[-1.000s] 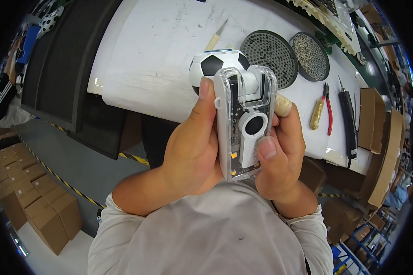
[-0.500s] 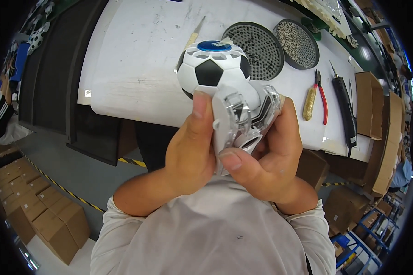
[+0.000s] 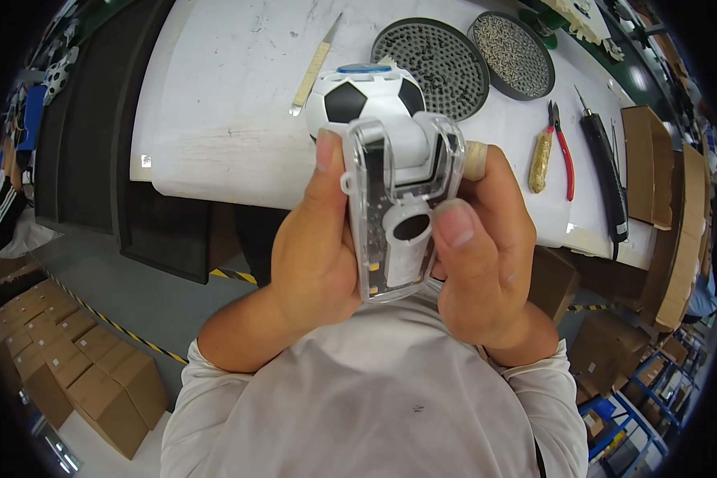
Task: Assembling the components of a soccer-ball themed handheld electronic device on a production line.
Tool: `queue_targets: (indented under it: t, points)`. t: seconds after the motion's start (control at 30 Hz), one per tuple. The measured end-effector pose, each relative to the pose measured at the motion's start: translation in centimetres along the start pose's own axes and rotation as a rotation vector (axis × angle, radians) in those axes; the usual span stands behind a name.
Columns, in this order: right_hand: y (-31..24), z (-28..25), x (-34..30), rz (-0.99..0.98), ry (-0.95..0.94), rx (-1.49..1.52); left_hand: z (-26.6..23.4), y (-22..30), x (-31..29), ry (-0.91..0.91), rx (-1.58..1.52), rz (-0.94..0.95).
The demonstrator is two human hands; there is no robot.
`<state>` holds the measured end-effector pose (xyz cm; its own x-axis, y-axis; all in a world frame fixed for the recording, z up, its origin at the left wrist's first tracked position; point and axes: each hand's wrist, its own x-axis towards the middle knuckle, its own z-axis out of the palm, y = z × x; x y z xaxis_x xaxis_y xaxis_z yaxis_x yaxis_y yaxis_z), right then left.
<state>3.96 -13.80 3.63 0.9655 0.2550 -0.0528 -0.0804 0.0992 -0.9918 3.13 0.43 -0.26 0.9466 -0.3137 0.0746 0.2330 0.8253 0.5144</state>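
Both hands hold a white device with a round soccer-ball head [image 3: 345, 102] and a long clear-covered body [image 3: 406, 243], above the table's near edge. A round dark lens and small yellow parts show in the body; a blue disc tops the head. My left hand [image 3: 315, 255] is closed along the device's left side, thumb upright near a small loop. My right hand [image 3: 486, 263] grips the right side, its thumb by the lens and its wrapped index fingertip behind the body. Its lower fingers are partly hidden.
On the white table [image 3: 215, 119] lie a knife [image 3: 315, 68] with a wrapped handle, a round tray of dark parts [image 3: 430, 68], a tray of screws [image 3: 511, 56], red-handled cutters [image 3: 566, 159] and a black electric screwdriver [image 3: 604, 183]. An open cardboard box [image 3: 647, 159] stands at right.
The device has tilted and turned, so its clear face with the lens now faces me. My right thumb has moved up and right along it.
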Motion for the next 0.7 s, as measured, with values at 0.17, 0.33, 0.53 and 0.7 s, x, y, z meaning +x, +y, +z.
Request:
queue_targets:
  t: [0.17,0.33,0.53,0.7]
  points:
    - [0.7,-0.1,-0.1,-0.064,-0.063,-0.085,0.7,-0.1,0.0,0.093,0.09,-0.007]
    - [0.4,-0.2,-0.3,-0.058,-0.057,-0.115,0.9,0.2,-0.3,0.074,0.19,-0.037]
    - [-0.2,-1.2,-0.3,-0.069,-0.077,-0.284,1.2,0.6,-0.2,0.167,0.397,-0.154]
    - [-0.7,-0.4,-0.5,-0.034,0.016,-0.255,0.3,0.1,-0.3,0.082,0.173,-0.145]
